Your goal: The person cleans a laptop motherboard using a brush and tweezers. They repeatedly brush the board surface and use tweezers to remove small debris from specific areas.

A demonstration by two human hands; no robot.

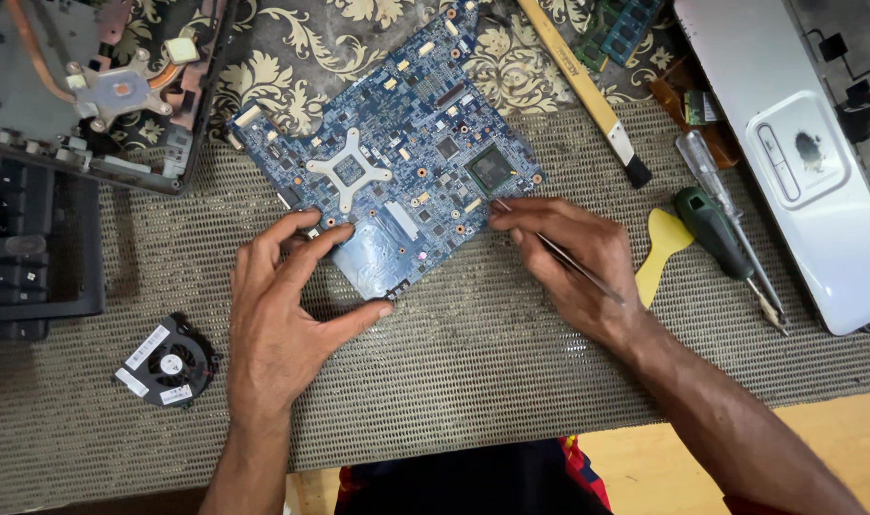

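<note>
A blue laptop motherboard (397, 153) lies tilted on a woven grey mat (473, 372), with a silver cross-shaped bracket (349, 172) near its middle and a dark chip (492, 172) at its right. My left hand (282, 315) grips the board's near-left edge, thumb at its lower corner and fingers on top. My right hand (569, 257) rests at the board's right edge and holds a thin metal tool (569, 259) like a pen, its tip touching the board just below the chip.
A small black fan (168, 362) lies at the lower left. A laptop base with copper heatpipe (92, 86) and a black keyboard part (25, 248) sit at left. At right lie a yellow pry tool (662, 248), screwdrivers (721, 229), a brush (588, 91) and a silver palmrest (807, 153).
</note>
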